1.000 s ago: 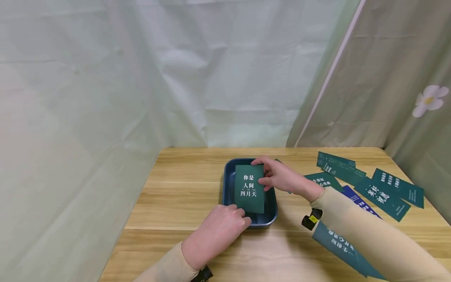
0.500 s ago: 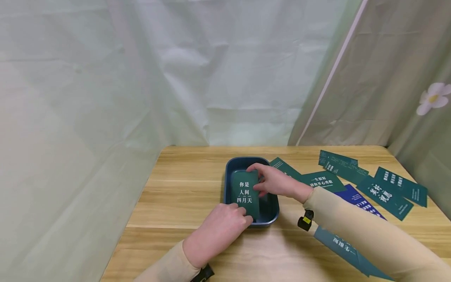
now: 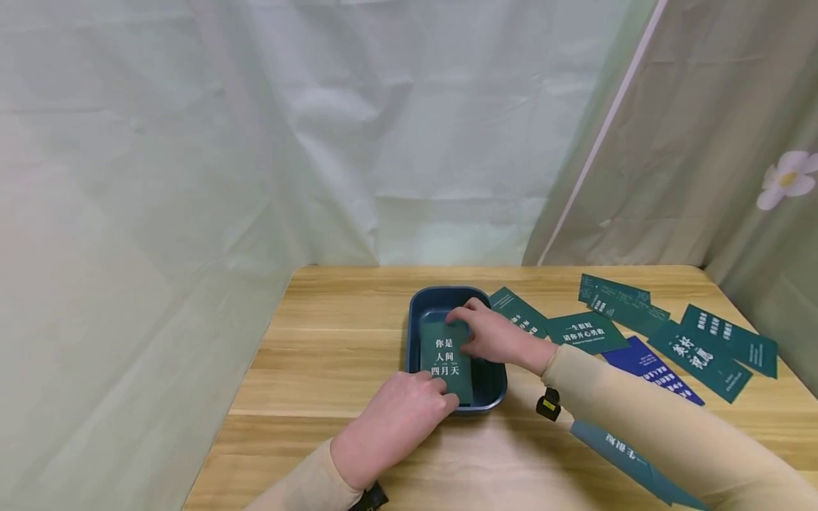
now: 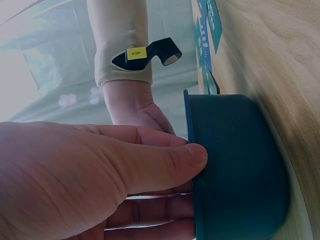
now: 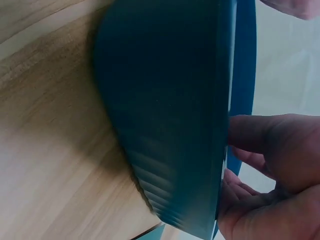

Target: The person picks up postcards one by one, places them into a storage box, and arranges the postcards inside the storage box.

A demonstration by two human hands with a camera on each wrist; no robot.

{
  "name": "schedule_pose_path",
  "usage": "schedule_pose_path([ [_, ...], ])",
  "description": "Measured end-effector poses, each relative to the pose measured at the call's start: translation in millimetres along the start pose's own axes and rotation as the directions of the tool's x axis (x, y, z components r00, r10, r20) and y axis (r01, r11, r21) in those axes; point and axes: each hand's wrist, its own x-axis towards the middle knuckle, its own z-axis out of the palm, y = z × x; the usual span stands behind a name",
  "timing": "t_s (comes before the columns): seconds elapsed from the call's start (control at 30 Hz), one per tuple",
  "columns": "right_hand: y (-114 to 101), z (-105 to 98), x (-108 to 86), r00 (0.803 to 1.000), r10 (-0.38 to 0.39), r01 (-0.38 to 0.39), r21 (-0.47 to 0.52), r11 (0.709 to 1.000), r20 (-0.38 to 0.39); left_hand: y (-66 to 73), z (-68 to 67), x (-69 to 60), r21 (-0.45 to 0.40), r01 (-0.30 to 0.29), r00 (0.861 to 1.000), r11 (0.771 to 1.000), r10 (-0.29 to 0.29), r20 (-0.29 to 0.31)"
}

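A green card with white characters [image 3: 447,360] lies in a dark blue tray [image 3: 503,380], its near end by the front rim. My right hand [image 3: 501,339] reaches over the tray's right side and holds the card at its upper right edge with curled fingers. At the front rim, my left hand [image 3: 399,411] grips the tray. The left wrist view shows that hand [image 4: 110,175] with its thumb outside the tray wall [image 4: 235,165] and other fingers behind the rim. In the right wrist view, the right hand's fingers [image 5: 250,132] go behind the tray's rim; the card is hidden there.
Several green cards [image 3: 699,358] and a blue card [image 3: 652,369] lie scattered on the wooden table [image 3: 319,355] right of the tray, some overlapping. More cards [image 3: 623,454] lie partly under the right sleeve. A pale curtain [image 3: 415,142] hangs behind the table.
The green card has gone down into the tray, toward its front, and my right hand has moved left and slightly down with it. The left hand has stayed at the front rim.
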Motion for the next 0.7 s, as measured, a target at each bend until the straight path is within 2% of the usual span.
schedule_pose_path([
  [0.17, -2, 6, -0.5, 0.999, -0.041, 0.041, -0.173, 0.984, 0.004, 1.4, 0.3, -0.2, 0.003, 0.002, 1.0, 1.0, -0.002, -0.003],
  [0.33, -6, 12, 0.9, 0.999, -0.039, 0.046, -0.29, 0.956, 0.032, 1.8, -0.9, -1.1, 0.017, 0.0, 1.0, 1.0, 0.0, -0.027],
  [0.53, -6, 15, 3.3, 0.996, -0.057, 0.077, -0.329, 0.941, 0.068, 1.9, 0.6, -1.1, 0.011, 0.008, 1.0, 1.0, -0.008, -0.02],
  [0.7, -7, 15, 5.8, 0.994, -0.024, 0.061, -0.345, 0.936, 0.11, 2.0, -0.3, -0.9, 0.016, 0.007, 1.0, 1.0, -0.007, -0.026],
])
